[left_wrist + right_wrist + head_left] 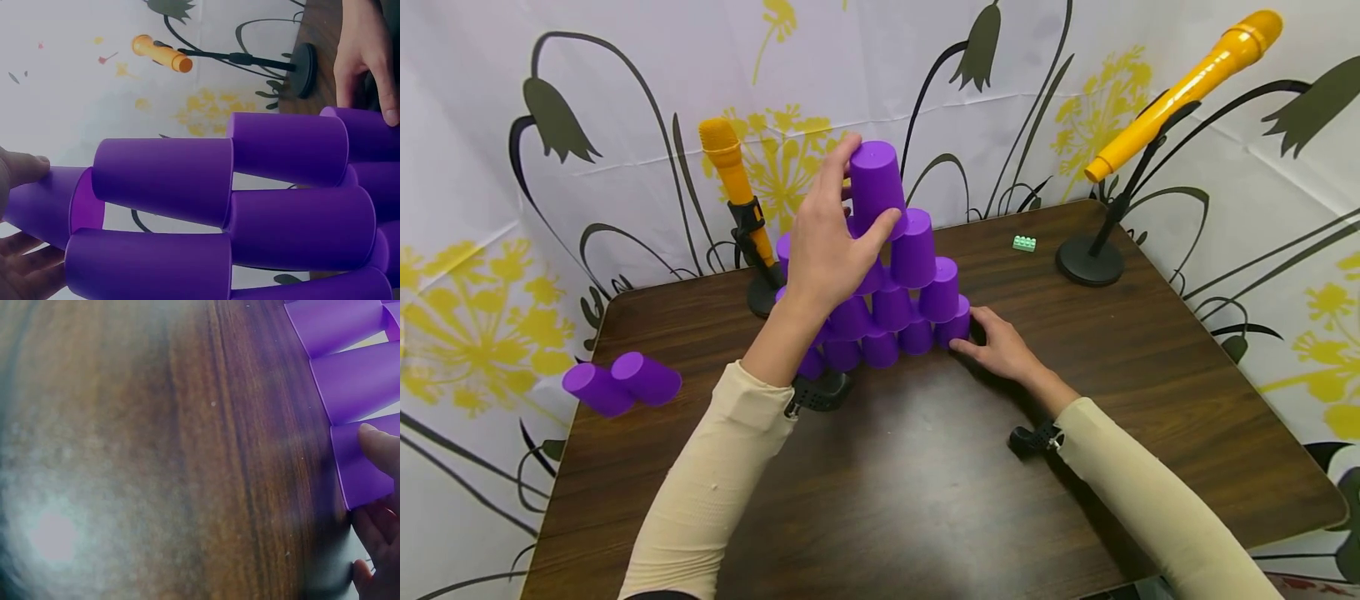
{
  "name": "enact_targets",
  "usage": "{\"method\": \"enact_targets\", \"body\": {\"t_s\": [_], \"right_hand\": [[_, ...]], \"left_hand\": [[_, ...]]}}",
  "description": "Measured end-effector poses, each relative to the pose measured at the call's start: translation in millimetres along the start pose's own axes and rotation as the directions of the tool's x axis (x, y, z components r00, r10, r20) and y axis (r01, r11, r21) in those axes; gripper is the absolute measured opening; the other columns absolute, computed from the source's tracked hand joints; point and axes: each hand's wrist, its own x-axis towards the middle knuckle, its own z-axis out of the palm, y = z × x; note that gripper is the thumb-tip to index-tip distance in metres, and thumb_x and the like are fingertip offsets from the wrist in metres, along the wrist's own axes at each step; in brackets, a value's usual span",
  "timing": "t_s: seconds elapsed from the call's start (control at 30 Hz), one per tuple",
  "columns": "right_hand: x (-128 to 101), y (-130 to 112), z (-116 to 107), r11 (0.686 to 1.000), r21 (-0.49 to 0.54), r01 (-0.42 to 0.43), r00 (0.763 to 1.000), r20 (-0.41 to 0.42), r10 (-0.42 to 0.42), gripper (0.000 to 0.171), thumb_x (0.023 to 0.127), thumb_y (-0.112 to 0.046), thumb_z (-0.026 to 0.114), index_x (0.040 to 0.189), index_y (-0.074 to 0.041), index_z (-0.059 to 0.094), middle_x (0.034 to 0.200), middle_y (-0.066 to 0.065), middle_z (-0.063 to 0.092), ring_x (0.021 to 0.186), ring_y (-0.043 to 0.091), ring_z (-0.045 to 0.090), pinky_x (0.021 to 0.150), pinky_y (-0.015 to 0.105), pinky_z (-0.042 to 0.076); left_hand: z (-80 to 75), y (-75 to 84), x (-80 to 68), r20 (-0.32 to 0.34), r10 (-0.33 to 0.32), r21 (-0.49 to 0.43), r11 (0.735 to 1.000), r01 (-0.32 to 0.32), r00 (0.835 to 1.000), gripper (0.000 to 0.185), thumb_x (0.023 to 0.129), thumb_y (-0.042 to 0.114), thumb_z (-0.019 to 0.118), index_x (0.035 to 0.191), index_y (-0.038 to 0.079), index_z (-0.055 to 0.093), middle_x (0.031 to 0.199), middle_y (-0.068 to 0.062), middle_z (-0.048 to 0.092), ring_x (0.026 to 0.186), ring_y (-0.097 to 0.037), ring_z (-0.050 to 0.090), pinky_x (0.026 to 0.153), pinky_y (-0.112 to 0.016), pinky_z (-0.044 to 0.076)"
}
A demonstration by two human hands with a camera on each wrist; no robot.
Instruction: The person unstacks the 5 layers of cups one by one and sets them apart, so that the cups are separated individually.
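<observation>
A: Which step is being carried out?

B: The top purple plastic cup [875, 187] is being gripped by the left hand [827, 242], fingers and thumb curled round its sides, at the peak of the pyramid of upturned purple cups [895, 308], toward twelve o'clock on the dark wooden table [925, 467]. The bottom-row corner cup [953, 327] at three o'clock is being touched by the right hand [1000, 346], fingers nearly straight. By judgement, the peak is being handled while the base is being steadied, so the next move is calling for a straight vertical motion with no sideways push.

A: What is being shown differently?

B: The thumb [22, 169] against the cup wall is being shown by the left wrist view; the two loose purple cups [621, 383] at nine o'clock are being shown only overhead.
</observation>
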Motion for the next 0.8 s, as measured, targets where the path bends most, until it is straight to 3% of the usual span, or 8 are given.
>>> {"method": "enact_targets", "body": {"t_s": [0.33, 0.5, 0.67, 0.8], "right_hand": [[-1, -2, -2, 1.000, 0.005, 0.003, 1.000, 0.007, -0.003, 0.066, 0.090, -0.030, 0.073, 0.144, -0.004, 0.045, 0.134, 0.017, 0.054, 0.127, 0.034, 0.049, 0.105, 0.051, 0.038], [0, 0, -1, 1.000, 0.004, 0.002, 1.000, 0.009, -0.002, 0.065, 0.090, -0.030, 0.073, 0.144, -0.005, 0.046, 0.135, 0.016, 0.053, 0.128, 0.033, 0.048, 0.105, 0.051, 0.038], [0, 2, 0, 1.000, 0.005, -0.001, 1.000, 0.020, 0.000, 0.067, 0.090, -0.032, 0.072, 0.145, -0.006, 0.045, 0.135, 0.016, 0.053, 0.128, 0.033, 0.048, 0.106, 0.051, 0.038], [0, 3, 1, 1.000, 0.012, 0.009, 1.000, 0.014, -0.009, 0.067, 0.089, -0.032, 0.073, 0.144, -0.006, 0.045, 0.135, 0.016, 0.053, 0.128, 0.033, 0.048, 0.106, 0.051, 0.037]], "left_hand": [[0.3, -3.7, -1.0, -0.031, 0.026, -0.093, 0.995, -0.029, 0.999, 0.073, 0.086, 0.024, 0.076, 0.148, 0.011, 0.039, 0.130, -0.005, 0.057, 0.106, -0.014, 0.059, 0.087, -0.022, 0.051], [-6.8, -2.4, -5.0, -0.072, 0.014, -0.146, 0.989, -0.025, 0.997, 0.072, 0.084, 0.021, 0.078, 0.147, 0.015, 0.042, 0.128, -0.002, 0.058, 0.103, -0.012, 0.061, 0.084, -0.027, 0.054], [-31.7, -6.3, -21.2, -0.184, 0.011, -0.184, 0.982, -0.046, 0.983, 0.072, 0.081, 0.015, 0.081, 0.144, 0.013, 0.045, 0.124, -0.003, 0.057, 0.101, -0.016, 0.063, 0.081, -0.032, 0.057], [-64.9, -20.3, -42.4, -0.298, -0.022, -0.167, 0.985, -0.029, 0.954, 0.070, 0.080, 0.013, 0.080, 0.141, 0.014, 0.048, 0.127, -0.001, 0.058, 0.102, -0.019, 0.064, 0.078, -0.030, 0.057]]}}
